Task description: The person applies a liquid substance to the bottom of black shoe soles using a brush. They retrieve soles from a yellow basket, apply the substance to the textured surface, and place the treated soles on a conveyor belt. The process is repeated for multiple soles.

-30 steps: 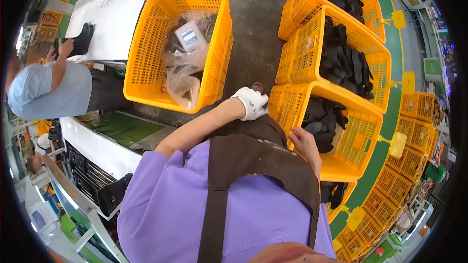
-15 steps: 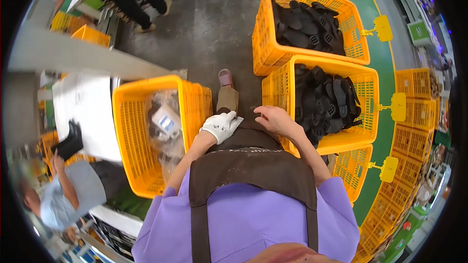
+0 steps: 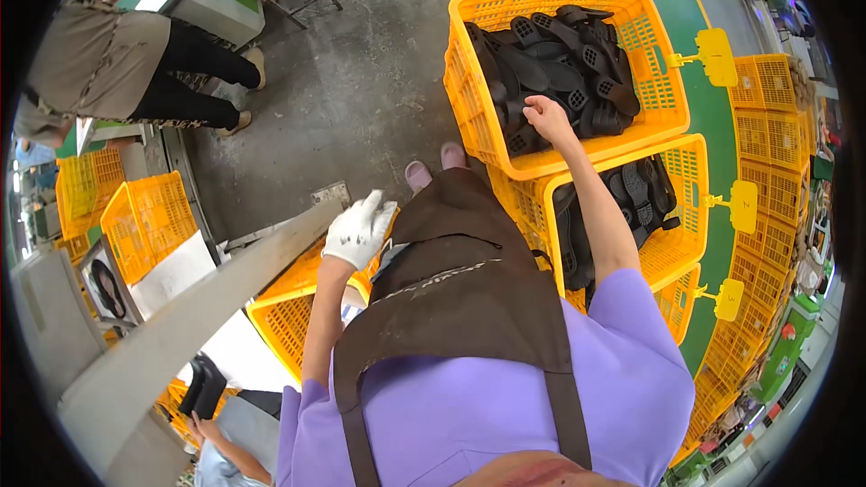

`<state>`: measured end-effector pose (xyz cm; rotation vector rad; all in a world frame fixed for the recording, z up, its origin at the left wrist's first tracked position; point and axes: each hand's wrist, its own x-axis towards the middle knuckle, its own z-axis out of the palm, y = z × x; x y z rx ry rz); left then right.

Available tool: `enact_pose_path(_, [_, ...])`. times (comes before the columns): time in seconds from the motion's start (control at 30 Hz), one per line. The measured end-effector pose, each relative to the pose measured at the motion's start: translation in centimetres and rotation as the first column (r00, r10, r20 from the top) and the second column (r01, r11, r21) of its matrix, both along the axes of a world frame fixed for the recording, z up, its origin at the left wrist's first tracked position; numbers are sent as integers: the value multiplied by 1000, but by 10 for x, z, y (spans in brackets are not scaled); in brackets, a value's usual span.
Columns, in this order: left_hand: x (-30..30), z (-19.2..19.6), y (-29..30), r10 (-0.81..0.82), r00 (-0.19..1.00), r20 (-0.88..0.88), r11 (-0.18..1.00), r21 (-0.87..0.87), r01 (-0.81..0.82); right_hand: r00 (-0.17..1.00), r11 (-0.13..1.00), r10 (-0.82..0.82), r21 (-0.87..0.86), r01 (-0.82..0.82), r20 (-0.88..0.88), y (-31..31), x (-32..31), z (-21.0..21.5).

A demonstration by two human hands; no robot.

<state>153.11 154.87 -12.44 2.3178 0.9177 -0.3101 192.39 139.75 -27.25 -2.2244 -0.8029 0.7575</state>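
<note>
Nearest me, my left hand [image 3: 359,230], in a white fabric glove, hangs at about 10 o'clock over the rim of a yellow latticed plastic crate [image 3: 287,317] beside my brown apron [image 3: 460,289]; its fingers are curled loosely downward and grasp nothing. At 2 o'clock sits a second yellow plastic crate [image 3: 678,243] with black rubber shoe soles [image 3: 636,198] inside. Farther, at 1 o'clock, my bare right hand [image 3: 544,115] reaches into the top yellow mesh crate [image 3: 564,2], stacked on that one, its fingers bent down onto a heap of black moulded shoe soles [image 3: 559,63]; I cannot tell whether they have closed on one. Beyond, at 11 o'clock, another person [image 3: 135,63] stands on the grey concrete floor [image 3: 361,81].
</note>
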Motion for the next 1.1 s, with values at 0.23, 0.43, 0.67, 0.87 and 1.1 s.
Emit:
enact_pose_path(0.23, [29, 8, 24, 103, 977, -187, 993, -42, -112, 985, 977, -131, -181, 109, -112, 58, 62, -78])
enact_pose_path(0.43, [62, 23, 32, 160, 934, -320, 982, -45, -184, 995, 986, 35, -166, -19, 91, 135, 89, -112])
enact_pose_path(0.67, [85, 22, 46, 149, 909, -390, 985, -20, -170, 989, 874, 1, -481, 71, 148, 174, 65, -90])
enact_pose_path(0.87, [97, 28, 60, 117, 907, -405, 993, 16, -121, 983, 808, 172, -580, -108, 56, 178, 73, -85])
enact_pose_path(1.1, [144, 24, 111, 63, 997, 50, 993, -106, -58, 992, 974, 120, -198, -109, 41, 124, 87, -75])
